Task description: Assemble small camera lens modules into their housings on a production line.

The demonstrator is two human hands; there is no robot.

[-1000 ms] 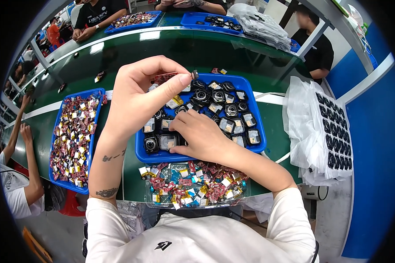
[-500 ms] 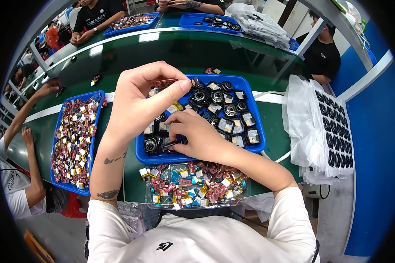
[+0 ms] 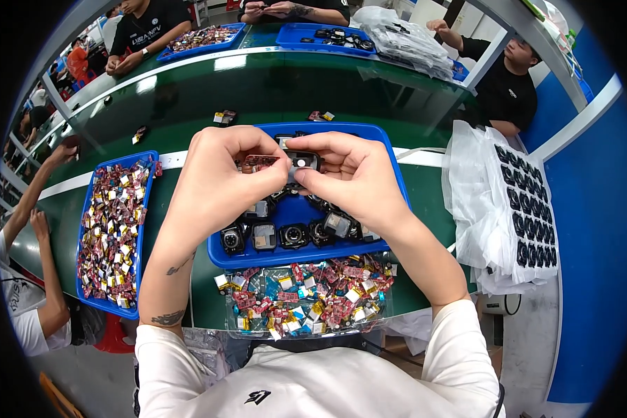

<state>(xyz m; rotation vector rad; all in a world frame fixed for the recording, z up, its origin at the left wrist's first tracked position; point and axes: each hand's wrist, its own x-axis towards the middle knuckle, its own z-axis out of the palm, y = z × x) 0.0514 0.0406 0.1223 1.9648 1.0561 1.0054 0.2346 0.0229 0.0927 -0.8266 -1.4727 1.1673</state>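
Left hand (image 3: pixel 226 167): thumb and index finger are pressing together at the tips, and a red circuit board (image 3: pixel 261 160) is sitting in the curl of that grip; what exactly the tips are pinching is too small to tell.

Right hand (image 3: pixel 359 174): thumb and fingers are pinching a dark watch case (image 3: pixel 304 161), which is facing the left fingertips; both hands are meeting above the blue tray (image 3: pixel 306 212).

Blue tray, one: it is resting on the green worktop (image 3: pixel 362 87); it is holding black watch cases (image 3: pixel 294 235), several of them lining the near side (the hands are hiding part of the far side).

Clear tray, one: it is lying just in front of the blue tray, nearest the person; it is carrying a heap of red boards (image 3: pixel 288 297) mixed with white, yellow and blue parts.

Second blue tray (image 3: pixel 111 306), one: it is standing to the left; it is brimming with similar small parts (image 3: pixel 115 233).

Loose pieces: one small assembly (image 3: pixel 224 117) is lying beyond the left hand; another (image 3: pixel 320 116) is lying behind the blue tray.

Right side: black pieces (image 3: pixel 534 209) are sitting in rows beside crumpled white sheeting (image 3: pixel 467 202); a person in black (image 3: pixel 512 90) is sitting beyond.
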